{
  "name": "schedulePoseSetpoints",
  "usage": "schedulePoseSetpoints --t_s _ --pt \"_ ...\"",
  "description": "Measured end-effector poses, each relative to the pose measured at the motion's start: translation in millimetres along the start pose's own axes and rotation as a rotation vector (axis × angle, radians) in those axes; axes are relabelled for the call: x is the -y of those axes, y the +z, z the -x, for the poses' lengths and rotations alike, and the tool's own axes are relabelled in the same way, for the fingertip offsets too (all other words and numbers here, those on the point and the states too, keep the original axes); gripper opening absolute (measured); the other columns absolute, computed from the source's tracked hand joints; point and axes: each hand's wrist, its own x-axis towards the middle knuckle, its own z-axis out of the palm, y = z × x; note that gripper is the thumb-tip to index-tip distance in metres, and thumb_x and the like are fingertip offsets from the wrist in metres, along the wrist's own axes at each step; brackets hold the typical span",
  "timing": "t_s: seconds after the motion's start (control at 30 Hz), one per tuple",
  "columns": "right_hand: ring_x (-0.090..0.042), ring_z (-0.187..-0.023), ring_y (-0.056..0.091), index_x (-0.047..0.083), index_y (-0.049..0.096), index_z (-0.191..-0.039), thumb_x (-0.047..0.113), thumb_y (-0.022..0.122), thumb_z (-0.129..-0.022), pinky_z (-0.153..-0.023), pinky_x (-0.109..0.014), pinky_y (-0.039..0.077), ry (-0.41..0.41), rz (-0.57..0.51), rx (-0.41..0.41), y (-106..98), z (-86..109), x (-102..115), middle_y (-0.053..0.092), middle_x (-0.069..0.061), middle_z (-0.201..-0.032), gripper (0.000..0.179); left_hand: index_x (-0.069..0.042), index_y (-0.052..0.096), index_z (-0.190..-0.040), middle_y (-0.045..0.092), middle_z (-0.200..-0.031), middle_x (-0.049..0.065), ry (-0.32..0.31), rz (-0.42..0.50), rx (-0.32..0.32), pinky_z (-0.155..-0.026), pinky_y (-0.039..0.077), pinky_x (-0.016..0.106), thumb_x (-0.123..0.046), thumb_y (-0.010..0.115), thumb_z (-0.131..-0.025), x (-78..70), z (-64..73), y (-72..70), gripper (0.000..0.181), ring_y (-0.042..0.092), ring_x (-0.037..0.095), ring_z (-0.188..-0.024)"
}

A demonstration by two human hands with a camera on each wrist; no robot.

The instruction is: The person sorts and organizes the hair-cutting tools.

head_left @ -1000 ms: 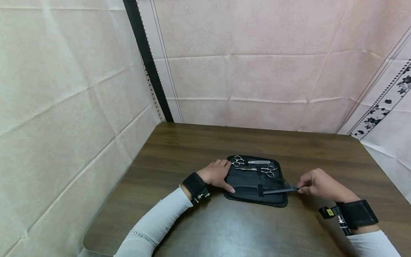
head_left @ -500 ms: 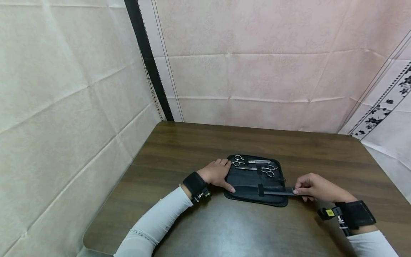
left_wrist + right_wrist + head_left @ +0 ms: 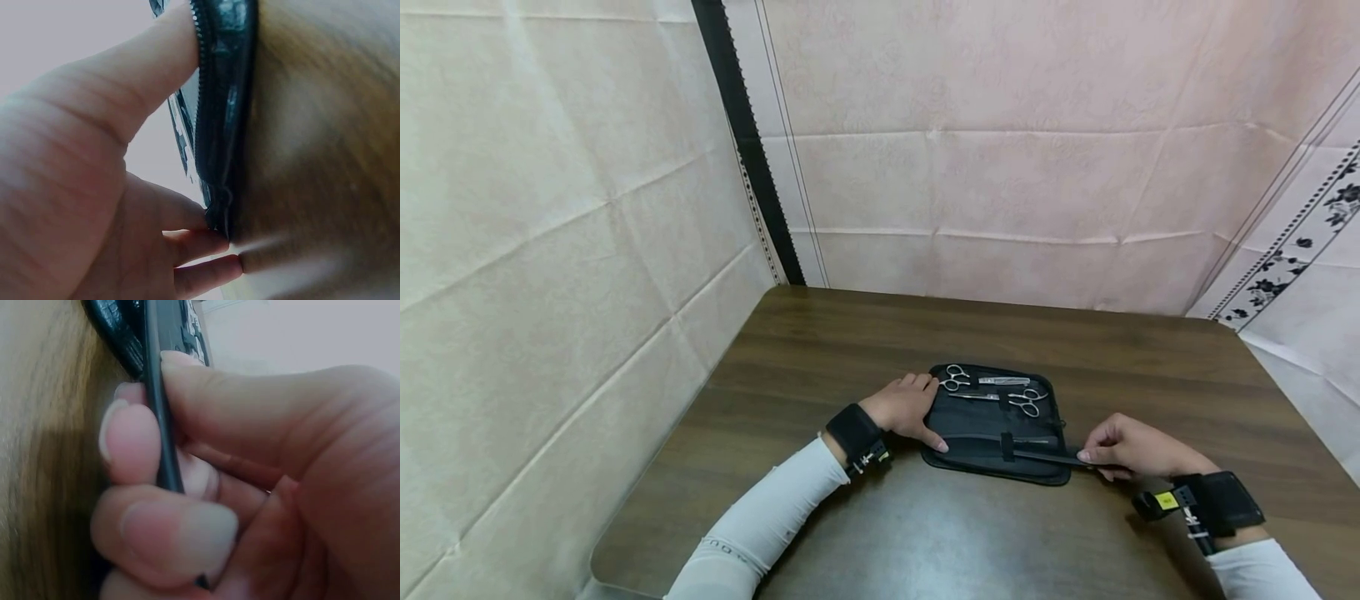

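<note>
- what is your right hand (image 3: 1138, 446) up to?
- i pinch the outer end of a long black comb (image 3: 1051, 457) between my thumb and curled fingers (image 3: 131, 440). its teeth are too small for me to make out.
- and where is that comb?
- it pokes out past the right edge of the black case (image 3: 958, 417), towards the near corner. its inner end reaches the strap (image 3: 1007, 446); i cannot tell whether it is tucked underneath.
- anything different from a second ago?
- yes. my right hand was farther to the right and a little farther from me then, and the comb's held end angled away from me. now i have come inward and nearer, and that end slants towards me.
- your left hand (image 3: 910, 408)?
- same spot as before. my thumb is spread wide from my fingers, its tip on the case by the near left corner, the fingers at the left edge higher up.
- and the rest?
- the upper scissors (image 3: 1003, 381) and the lower scissors (image 3: 972, 396) lie in the case just as they did, and the case is flat on the worktop (image 3: 850, 350).
</note>
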Motion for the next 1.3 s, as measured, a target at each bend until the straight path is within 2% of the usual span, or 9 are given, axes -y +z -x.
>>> schedulePoseSetpoints --t_s 0.07,0.17,0.27,0.4,0.5,0.83,1.07,1.3 --pt "-0.001 -0.047 0.047 0.004 0.074 -0.083 0.019 0.06 -0.106 -0.04 -0.02 0.036 0.014 -0.001 0.006 0 -0.6 -1 0.059 -0.002 -0.061 0.031 -0.008 0.025 -0.165 0.029 -0.17 0.01 -0.002 0.001 0.0 -0.127 0.03 0.043 -0.076 0.072 -0.081 0.0 0.4 0.4 0.117 0.032 0.027 -0.154" --pt "-0.001 -0.046 0.048 0.004 0.074 -0.082 0.02 0.06 -0.106 -0.04 -0.019 0.037 0.018 0.004 0.011 1 -1.5 -1 0.06 0.001 -0.061 0.032 -0.008 0.026 -0.165 0.029 -0.17 0.01 -0.003 0.001 -0.001 -0.127 0.03 0.043 -0.076 0.072 -0.081 0.2 0.5 1.0 0.118 0.033 0.027 -0.154" --pt "-0.001 -0.045 0.047 0.004 0.074 -0.082 0.021 0.06 -0.106 -0.04 -0.019 0.037 0.009 0.017 0.011 2 -2.7 0 0.06 -0.006 -0.06 0.032 -0.008 0.025 -0.165 0.029 -0.17 0.011 -0.002 0.003 0.0 -0.127 0.03 0.043 -0.076 0.071 -0.081 -0.1 0.4 0.6 0.117 0.032 0.027 -0.154" --pt "0.0 -0.044 0.047 0.003 0.073 -0.081 0.022 0.059 -0.106 -0.039 -0.019 0.038 -0.005 0.027 0.01 2 -4.3 1 0.058 -0.023 -0.061 0.034 -0.008 0.025 -0.165 0.029 -0.17 0.011 -0.003 0.006 -0.003 -0.127 0.029 0.043 -0.076 0.071 -0.082 -0.6 0.3 -0.7 0.117 0.032 0.027 -0.155" --pt "0.001 -0.044 0.047 0.003 0.072 -0.08 0.022 0.06 -0.106 -0.039 -0.018 0.038 -0.01 0.031 0.008 2 -4.8 2 0.057 -0.028 -0.063 0.035 -0.008 0.026 -0.165 0.029 -0.17 0.01 -0.007 0.005 -0.007 -0.127 0.029 0.043 -0.076 0.071 -0.081 -0.8 -0.1 -1.0 0.117 0.032 0.027 -0.154" --pt "-0.001 -0.043 0.046 0.006 0.073 -0.078 0.021 0.061 -0.105 -0.037 -0.02 0.037 -0.031 0.043 -0.024 10 -9.5 6 0.059 -0.022 -0.06 0.034 -0.008 0.025 -0.165 0.029 -0.17 0.011 0.0 0.002 -0.009 -0.127 0.03 0.043 -0.077 0.071 -0.082 -0.3 -1.2 0.6 0.117 0.033 0.027 -0.154" --pt "-0.003 -0.045 0.048 0.005 0.074 -0.08 0.02 0.062 -0.105 -0.038 -0.021 0.039 -0.007 0.021 -0.035 15 -11.0 9 0.06 -0.025 -0.062 0.032 -0.009 0.025 -0.165 0.029 -0.17 0.01 -0.003 -0.004 -0.007 -0.126 0.03 0.043 -0.077 0.071 -0.081 0.2 -0.9 2.6 0.118 0.033 0.026 -0.154" --pt "-0.004 -0.046 0.049 0.007 0.074 -0.08 0.022 0.063 -0.104 -0.038 -0.023 0.041 0.004 0.032 -0.051 16 -11.2 6 0.063 -0.015 -0.061 0.031 -0.009 0.026 -0.165 0.029 -0.17 0.01 -0.005 -0.004 -0.008 -0.127 0.03 0.043 -0.077 0.071 -0.081 -0.1 -0.6 3.5 0.118 0.033 0.026 -0.154"
